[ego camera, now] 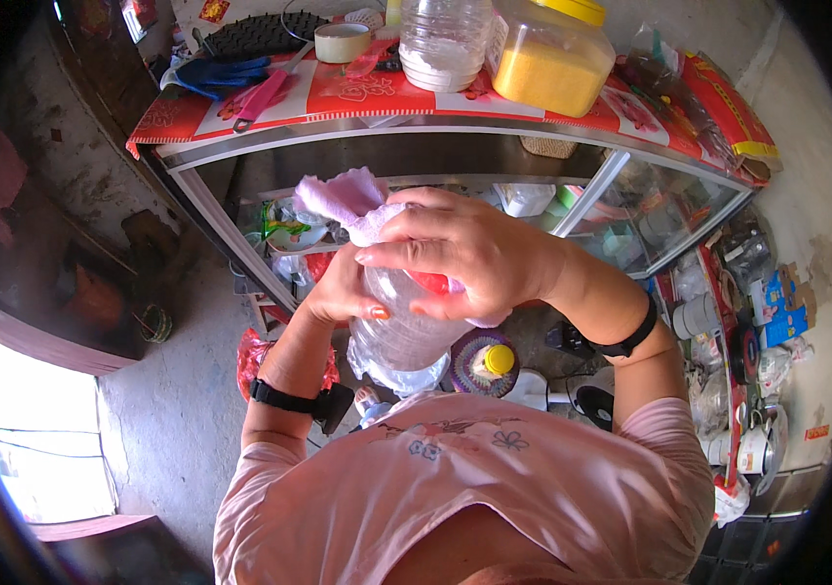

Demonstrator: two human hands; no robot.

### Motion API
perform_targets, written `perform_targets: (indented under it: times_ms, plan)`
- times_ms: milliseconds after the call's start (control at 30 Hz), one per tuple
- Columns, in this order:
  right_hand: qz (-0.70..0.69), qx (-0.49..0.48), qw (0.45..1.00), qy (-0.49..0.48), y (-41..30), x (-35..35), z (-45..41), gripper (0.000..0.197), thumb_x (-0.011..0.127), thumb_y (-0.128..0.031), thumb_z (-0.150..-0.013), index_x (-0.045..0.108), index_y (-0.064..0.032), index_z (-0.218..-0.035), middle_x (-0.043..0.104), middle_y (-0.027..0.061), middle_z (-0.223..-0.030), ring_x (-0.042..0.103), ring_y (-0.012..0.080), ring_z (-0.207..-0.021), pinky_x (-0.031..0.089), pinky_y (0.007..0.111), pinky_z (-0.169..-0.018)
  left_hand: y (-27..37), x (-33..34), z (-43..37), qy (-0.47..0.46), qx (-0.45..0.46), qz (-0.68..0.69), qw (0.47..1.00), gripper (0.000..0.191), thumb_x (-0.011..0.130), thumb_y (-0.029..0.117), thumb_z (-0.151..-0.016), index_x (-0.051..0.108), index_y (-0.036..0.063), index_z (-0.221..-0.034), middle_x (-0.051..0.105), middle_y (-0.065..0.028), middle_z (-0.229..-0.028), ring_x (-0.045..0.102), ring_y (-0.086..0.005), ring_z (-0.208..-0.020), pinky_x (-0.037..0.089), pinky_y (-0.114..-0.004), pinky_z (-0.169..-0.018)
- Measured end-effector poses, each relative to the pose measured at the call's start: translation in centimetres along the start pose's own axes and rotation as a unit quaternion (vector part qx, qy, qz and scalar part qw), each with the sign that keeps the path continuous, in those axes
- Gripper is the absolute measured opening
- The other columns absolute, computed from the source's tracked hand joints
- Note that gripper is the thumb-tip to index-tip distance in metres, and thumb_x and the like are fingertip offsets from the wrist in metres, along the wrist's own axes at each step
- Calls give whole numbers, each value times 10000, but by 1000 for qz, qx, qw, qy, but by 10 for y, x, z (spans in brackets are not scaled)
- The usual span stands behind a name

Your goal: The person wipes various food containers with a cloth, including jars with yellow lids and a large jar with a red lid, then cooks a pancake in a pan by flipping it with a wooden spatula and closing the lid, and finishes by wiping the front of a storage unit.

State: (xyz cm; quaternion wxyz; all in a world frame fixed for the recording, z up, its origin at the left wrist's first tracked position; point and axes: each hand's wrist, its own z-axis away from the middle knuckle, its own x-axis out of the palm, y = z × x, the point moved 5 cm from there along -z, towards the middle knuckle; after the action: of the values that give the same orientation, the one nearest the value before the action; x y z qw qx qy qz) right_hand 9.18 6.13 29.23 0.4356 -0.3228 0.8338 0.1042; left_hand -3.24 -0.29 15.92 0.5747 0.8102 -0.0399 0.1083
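In front of my chest is a large clear plastic jar point(401, 336), tilted. My left hand point(343, 289) grips its far left side, the thumb lying along the wall. My right hand point(467, 252) curls over the upper part, pressing a lilac cloth point(346, 196) against the jar. One end of the cloth sticks up beyond my fingers, and another bit shows below my right palm. Something red point(429, 281), perhaps a lid or print on the jar, peeks out beneath my right fingers. My hands hide much of the jar's upper part.
Ahead stands a glass-fronted cabinet point(386, 128) with its sliding front partly open. On its top are a yellow-lidded jar of yellow grains point(551, 73), a clear jar of white powder point(441, 55), tape point(343, 42), a pink-handled knife point(262, 99) and blue gloves point(218, 75). Loaded shelves point(726, 351) stand right.
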Motion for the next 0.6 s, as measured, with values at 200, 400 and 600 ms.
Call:
perform_targets:
  times_ms: [200,400,600]
  plan:
    - [2,-124,986,113,-21,-14,20,271,680,-181,-765,614,-87,-1010,575,25,-846,613,238,-800,500,344,-639,-15,4,-12,121,-13,72,990,1173,898,363,-490,252,-28,-1387,423,-172,-1351,442,-258,-1231,345,-384,-1044]
    - [-100,281,868,396,34,-58,65,338,565,-176,-862,532,16,-1138,553,141,-1104,536,167,-1012,417,305,-870,12,7,5,120,179,-105,971,1300,906,451,-404,226,-45,-1395,404,-182,-1358,405,-293,-1263,300,-403,-1065]
    - [-3,226,968,112,24,-30,35,465,646,-250,-799,555,20,-1167,522,179,-1216,473,335,-1179,374,403,-1003,14,13,3,92,174,-211,957,1303,906,440,-414,211,-62,-1396,449,-201,-1314,460,-287,-1217,342,-396,-1034]
